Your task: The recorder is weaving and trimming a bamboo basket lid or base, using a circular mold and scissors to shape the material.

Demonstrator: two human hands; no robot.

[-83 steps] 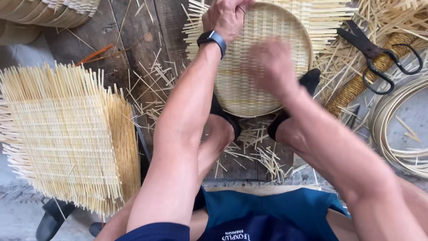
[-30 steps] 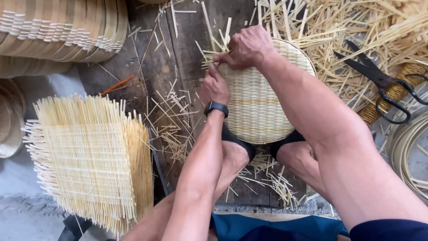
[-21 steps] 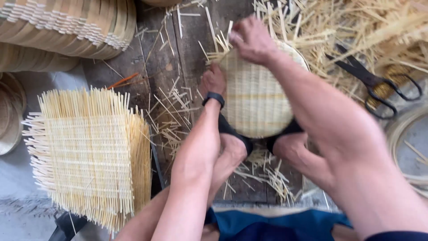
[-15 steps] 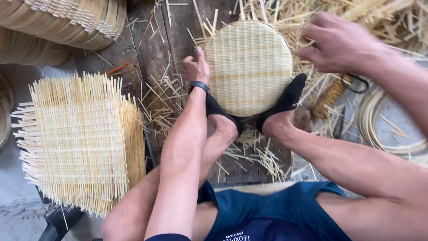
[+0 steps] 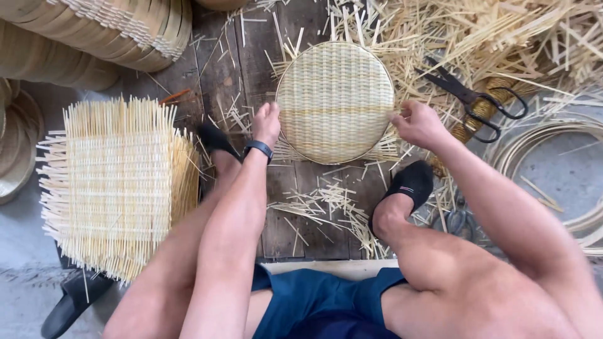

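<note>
On the dark plank floor, toward its far middle, lies a round woven tray (image 5: 335, 100), flat, between the two hands. Left hand (image 5: 266, 124), wristband on the wrist, touches the tray's left rim, fingers loosely curled, holding nothing. Right hand (image 5: 418, 124) pinches the right rim, fingers closed on the edge. Black scissors (image 5: 472, 100) lie on straw offcuts near the right hand. A square woven mat (image 5: 113, 182) with loose ends sits at the left edge. Stacked trays (image 5: 107, 31) occupy the far left corner
</note>
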